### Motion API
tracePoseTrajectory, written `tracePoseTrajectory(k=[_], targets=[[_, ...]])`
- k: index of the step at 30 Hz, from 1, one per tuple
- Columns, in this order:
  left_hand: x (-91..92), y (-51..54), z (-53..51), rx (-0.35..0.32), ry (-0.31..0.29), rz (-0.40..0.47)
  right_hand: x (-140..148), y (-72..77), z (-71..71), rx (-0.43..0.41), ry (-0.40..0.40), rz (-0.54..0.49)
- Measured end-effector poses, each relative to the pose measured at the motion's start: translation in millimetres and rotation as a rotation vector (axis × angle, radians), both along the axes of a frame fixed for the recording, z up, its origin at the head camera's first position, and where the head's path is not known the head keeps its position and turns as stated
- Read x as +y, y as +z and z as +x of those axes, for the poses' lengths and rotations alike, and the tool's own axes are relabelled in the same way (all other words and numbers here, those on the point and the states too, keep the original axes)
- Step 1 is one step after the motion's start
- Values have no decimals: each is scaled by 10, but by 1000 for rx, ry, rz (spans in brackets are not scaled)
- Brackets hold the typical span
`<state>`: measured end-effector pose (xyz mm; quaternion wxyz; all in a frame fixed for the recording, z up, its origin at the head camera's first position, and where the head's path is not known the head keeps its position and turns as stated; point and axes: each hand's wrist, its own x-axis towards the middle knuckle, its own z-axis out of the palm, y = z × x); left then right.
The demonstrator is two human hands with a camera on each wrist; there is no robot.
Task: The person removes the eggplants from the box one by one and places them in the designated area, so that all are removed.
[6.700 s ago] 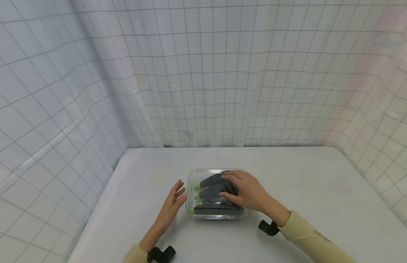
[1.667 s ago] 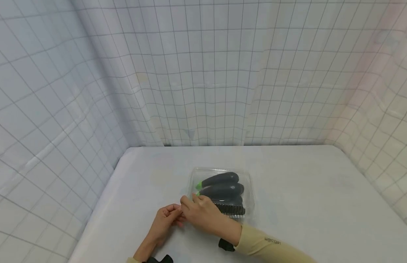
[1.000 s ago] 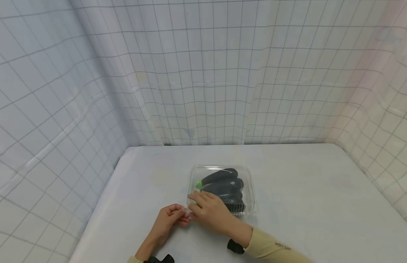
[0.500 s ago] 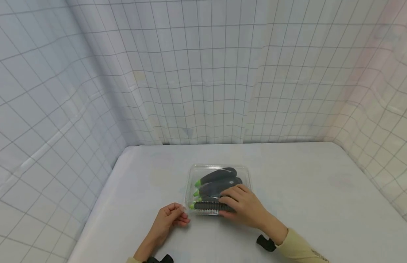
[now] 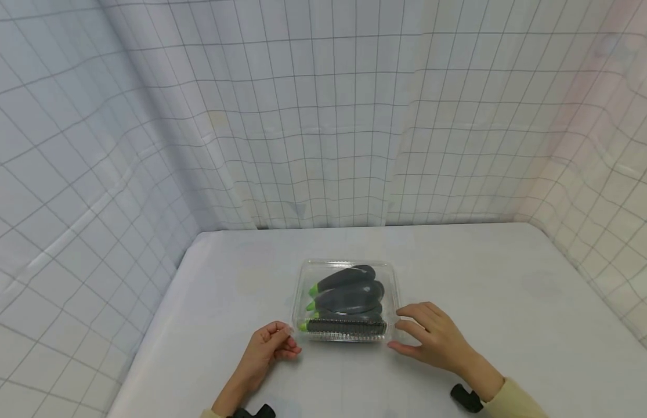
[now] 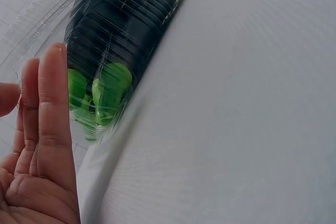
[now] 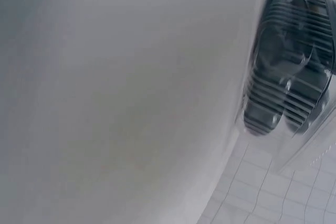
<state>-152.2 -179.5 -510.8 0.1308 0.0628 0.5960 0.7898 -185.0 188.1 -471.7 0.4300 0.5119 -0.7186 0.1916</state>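
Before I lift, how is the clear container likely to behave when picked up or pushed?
The clear container probably flexes, as its ribbed plastic looks thin. The dark eggplants inside may slide when it tilts, since gaps show beside their ends. Pushed, it seems unlikely to tip, sitting low and wide on the table.

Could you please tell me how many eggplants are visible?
4, in the clear container, from back to front: back eggplant, second eggplant, partly hidden third eggplant, and front eggplant. Others may be hidden underneath.
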Motion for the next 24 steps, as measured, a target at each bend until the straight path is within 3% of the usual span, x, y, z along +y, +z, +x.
tracePoseTrajectory(k=[8,15,24], targets=[[-4,15,-5,-7,10,-20,116,9,-4,10,-11,61],[10,10,-10,-28,43,-36,118,-42,8,-80,-5,115],[106,16,4,-6,121,-104,94,-95,31,-163,23,82]])
